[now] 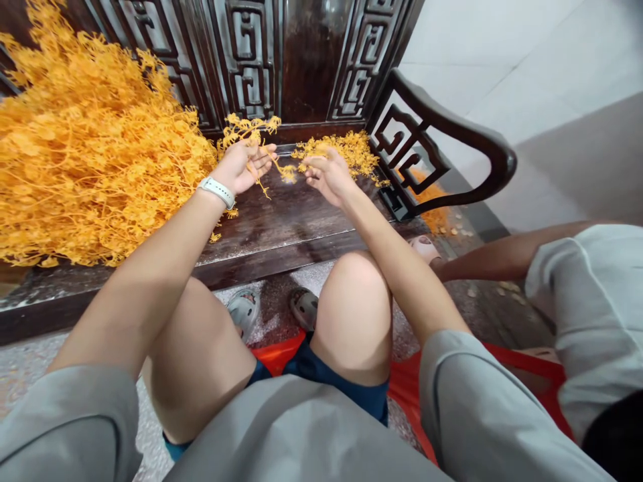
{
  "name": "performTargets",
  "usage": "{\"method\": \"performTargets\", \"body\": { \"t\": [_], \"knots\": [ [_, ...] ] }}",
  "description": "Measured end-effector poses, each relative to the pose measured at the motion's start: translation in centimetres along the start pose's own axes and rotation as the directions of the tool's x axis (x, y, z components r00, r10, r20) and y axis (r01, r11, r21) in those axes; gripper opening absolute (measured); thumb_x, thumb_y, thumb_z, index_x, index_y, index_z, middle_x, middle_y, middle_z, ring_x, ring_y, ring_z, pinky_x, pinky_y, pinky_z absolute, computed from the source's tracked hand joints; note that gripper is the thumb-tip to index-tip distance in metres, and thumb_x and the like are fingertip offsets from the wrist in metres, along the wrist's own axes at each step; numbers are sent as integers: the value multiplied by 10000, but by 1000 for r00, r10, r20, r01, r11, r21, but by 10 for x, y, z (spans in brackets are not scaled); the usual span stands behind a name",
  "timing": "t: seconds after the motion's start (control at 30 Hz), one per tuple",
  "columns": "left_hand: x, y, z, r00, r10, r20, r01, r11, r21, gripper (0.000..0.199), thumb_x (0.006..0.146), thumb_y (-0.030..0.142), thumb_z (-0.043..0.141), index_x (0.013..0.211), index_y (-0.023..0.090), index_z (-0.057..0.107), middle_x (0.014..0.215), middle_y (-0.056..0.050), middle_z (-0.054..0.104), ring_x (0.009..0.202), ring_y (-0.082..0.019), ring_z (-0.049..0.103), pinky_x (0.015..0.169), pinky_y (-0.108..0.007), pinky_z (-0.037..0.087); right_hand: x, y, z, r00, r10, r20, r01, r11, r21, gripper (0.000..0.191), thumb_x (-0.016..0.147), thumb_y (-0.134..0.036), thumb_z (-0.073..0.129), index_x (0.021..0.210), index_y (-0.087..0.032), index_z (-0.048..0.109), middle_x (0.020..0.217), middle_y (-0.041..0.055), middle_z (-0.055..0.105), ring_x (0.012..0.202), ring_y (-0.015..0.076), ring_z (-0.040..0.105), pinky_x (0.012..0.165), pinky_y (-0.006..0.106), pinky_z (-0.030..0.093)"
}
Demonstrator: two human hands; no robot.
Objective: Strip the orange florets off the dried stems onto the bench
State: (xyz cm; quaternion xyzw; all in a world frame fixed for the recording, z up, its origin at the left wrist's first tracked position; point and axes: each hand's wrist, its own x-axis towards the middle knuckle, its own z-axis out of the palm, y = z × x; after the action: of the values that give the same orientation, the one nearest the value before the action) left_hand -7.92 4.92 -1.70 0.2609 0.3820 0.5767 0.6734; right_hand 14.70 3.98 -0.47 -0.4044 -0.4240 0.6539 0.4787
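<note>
My left hand [248, 164], with a pale watch band at the wrist, holds a branching yellow-orange flower sprig [258, 175]. The palm is turned up and the fingers curl loosely round the stem. A blossom tip [288, 174] of the sprig points toward my right hand [326, 174]. That hand is raised over the bench, its fingers slightly bent and apart, with nothing visible in them. Just behind it lies a low heap of small yellow flower heads [354, 150]. A large pile of yellow-orange sprigs [100, 154] rises to the left of my left hand.
The dark wooden bench [271, 221] has a carved backrest [251, 53] and a curved armrest [482, 157] at right. More orange flowers [435, 207] lie on the floor beyond the armrest. Another person's leg [482, 261] is at right. Red plastic seats [406, 395] show below.
</note>
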Motion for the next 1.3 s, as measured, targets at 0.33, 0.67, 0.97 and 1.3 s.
{"method": "performTargets", "body": {
  "t": [0.33, 0.67, 0.97, 1.3],
  "knots": [
    [-10, 3, 8, 1000, -10, 8, 10, 999, 32, 241, 971, 171, 662, 1195, 261, 665, 1237, -77, 847, 1201, -198, 799, 992, -274, 631, 19, 15, -38, 965, 68, -254, -69, 998, 5, 257, 993, -407, 740, 903, -206, 607, 794, -1, 623, 675, 115, 532, 638, 232, 518],
    [-8, 0, 6, 999, -21, 43, 20, 999, 38, 168, 953, 141, 679, 1055, 255, 612, 1203, -83, 853, 1089, -182, 827, 920, -259, 655, 16, 14, -34, 945, 16, -328, 1, 999, 51, 202, 865, -71, 668, 787, -203, 537, 626, -52, 560, 559, 77, 495, 535, 196, 430],
    [-11, 2, 8, 999, -27, 29, 25, 997, 69, 138, 974, 112, 664, 981, 242, 619, 1193, -85, 851, 1135, -193, 817, 915, -256, 646, 12, 15, -35, 964, 73, -256, -64, 997, 42, 494, 883, -133, 675, 1349, -254, 566, 765, -67, 722, 534, 76, 530, 551, 180, 468],
    [-5, 0, 6, 1000, 0, 30, -1, 1000, 27, 194, 947, 75, 614, 1025, 252, 614, 1171, -70, 857, 1151, -182, 805, 955, -254, 630, -8, 12, 0, 989, 32, 143, -5, 982, -189, 305, 869, -243, 857, 1131, -222, 702, 876, -23, 777, 625, 67, 641, 549, 166, 511]
  ]
}}
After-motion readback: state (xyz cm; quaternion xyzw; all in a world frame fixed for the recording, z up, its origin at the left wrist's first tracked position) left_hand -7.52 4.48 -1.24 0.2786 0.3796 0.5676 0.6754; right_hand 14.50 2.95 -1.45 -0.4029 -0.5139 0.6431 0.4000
